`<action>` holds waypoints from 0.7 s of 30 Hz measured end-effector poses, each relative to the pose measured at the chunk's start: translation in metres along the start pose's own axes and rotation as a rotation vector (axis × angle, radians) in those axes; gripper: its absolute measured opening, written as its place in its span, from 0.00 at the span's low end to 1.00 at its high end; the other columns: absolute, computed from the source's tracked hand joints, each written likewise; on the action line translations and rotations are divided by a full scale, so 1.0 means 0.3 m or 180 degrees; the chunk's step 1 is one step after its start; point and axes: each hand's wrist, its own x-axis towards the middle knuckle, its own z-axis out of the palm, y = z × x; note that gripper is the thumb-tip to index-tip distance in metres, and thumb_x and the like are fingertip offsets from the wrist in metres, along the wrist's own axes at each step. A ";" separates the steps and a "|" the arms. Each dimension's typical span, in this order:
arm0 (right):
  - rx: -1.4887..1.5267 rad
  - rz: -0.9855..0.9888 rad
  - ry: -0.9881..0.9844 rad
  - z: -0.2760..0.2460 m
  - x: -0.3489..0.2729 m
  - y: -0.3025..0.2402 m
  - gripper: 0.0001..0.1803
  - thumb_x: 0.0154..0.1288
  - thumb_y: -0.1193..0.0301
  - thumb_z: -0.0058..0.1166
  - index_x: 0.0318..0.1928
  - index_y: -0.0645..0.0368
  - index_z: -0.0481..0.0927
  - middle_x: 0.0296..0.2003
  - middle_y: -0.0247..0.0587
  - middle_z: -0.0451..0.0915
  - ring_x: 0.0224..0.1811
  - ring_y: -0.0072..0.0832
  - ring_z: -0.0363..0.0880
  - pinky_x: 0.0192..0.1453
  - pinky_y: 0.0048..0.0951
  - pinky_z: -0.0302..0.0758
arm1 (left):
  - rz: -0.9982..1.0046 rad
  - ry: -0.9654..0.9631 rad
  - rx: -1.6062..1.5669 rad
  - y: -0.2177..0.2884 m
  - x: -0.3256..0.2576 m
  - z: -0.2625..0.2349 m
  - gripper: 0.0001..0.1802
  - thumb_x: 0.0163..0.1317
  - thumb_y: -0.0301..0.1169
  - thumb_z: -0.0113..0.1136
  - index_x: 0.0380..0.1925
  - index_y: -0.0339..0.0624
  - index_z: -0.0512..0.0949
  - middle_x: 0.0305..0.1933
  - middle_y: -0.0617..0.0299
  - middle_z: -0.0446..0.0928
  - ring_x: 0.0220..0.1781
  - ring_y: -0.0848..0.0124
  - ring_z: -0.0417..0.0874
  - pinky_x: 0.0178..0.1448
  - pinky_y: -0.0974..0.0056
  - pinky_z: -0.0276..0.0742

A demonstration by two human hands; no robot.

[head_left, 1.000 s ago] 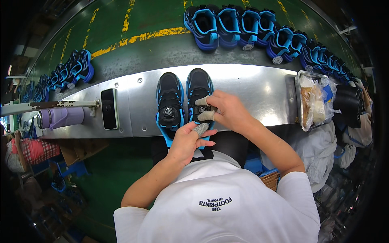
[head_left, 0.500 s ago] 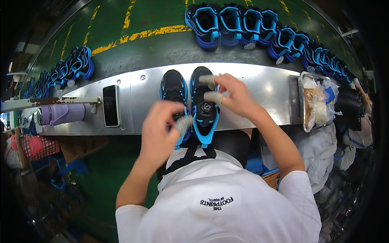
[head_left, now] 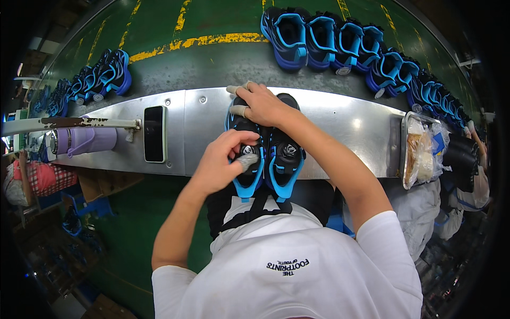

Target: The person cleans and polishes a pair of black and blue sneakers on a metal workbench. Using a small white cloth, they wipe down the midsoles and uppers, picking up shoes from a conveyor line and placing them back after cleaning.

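Note:
Two black shoes with bright blue trim lie side by side on the metal bench, toes pointing away from me. Round the dial (head_left: 247, 150) of the left shoe (head_left: 255, 170), the thumb and fingers of my left hand (head_left: 217, 162) are closed; the thumb wears a greyish cover. My right hand (head_left: 261, 105) reaches across and grips the toe part of that same shoe, with pale covers on its thumb and some fingertips. Beside it, the right shoe (head_left: 285, 169) is untouched by my fingers, its dial (head_left: 288, 150) showing; my right forearm passes over its front.
On the metal bench (head_left: 345, 135), a phone (head_left: 154, 134) and a lilac bottle (head_left: 93, 141) stand to the left, near a chipped white bar (head_left: 69, 123). A tray (head_left: 405, 159) of plastic-wrapped items sits at the right. Rows of similar shoes (head_left: 322, 40) line the green surface beyond.
My right hand has moved left from the right shoe to the front of the left one. My left hand has settled onto the left shoe's dial. The whole view has shifted slightly.

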 end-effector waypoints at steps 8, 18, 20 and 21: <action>-0.0111 -0.0089 0.0158 0.011 0.023 0.027 0.28 0.65 0.54 0.55 0.64 0.45 0.72 0.53 0.55 0.73 0.56 0.54 0.70 0.62 0.47 0.68 | 0.0144 0.0435 0.0662 0.028 0.014 0.023 0.25 0.53 0.27 0.67 0.53 0.41 0.75 0.40 0.61 0.75 0.41 0.70 0.73 0.49 0.68 0.69; 0.0765 -0.0505 -0.0192 -0.187 -0.171 -0.043 0.20 0.60 0.61 0.62 0.54 0.48 0.82 0.45 0.48 0.75 0.45 0.40 0.74 0.54 0.36 0.71 | 0.0367 0.1271 0.0405 0.008 -0.104 0.066 0.16 0.55 0.25 0.66 0.44 0.38 0.80 0.42 0.59 0.80 0.41 0.69 0.75 0.47 0.65 0.72; 0.1300 -0.0501 -0.1068 -0.221 -0.247 -0.083 0.21 0.58 0.64 0.64 0.54 0.46 0.83 0.42 0.42 0.71 0.42 0.34 0.73 0.50 0.33 0.71 | 0.0391 0.1111 0.0257 0.000 -0.174 0.111 0.15 0.55 0.25 0.66 0.44 0.38 0.80 0.41 0.58 0.79 0.41 0.67 0.76 0.47 0.64 0.72; 0.1134 -0.0663 -0.1221 -0.221 -0.278 -0.098 0.22 0.58 0.66 0.64 0.56 0.43 0.82 0.36 0.38 0.69 0.39 0.29 0.72 0.46 0.33 0.71 | 0.0415 0.0950 0.0108 0.000 -0.198 0.128 0.15 0.55 0.25 0.66 0.44 0.39 0.80 0.40 0.57 0.79 0.40 0.64 0.77 0.47 0.64 0.73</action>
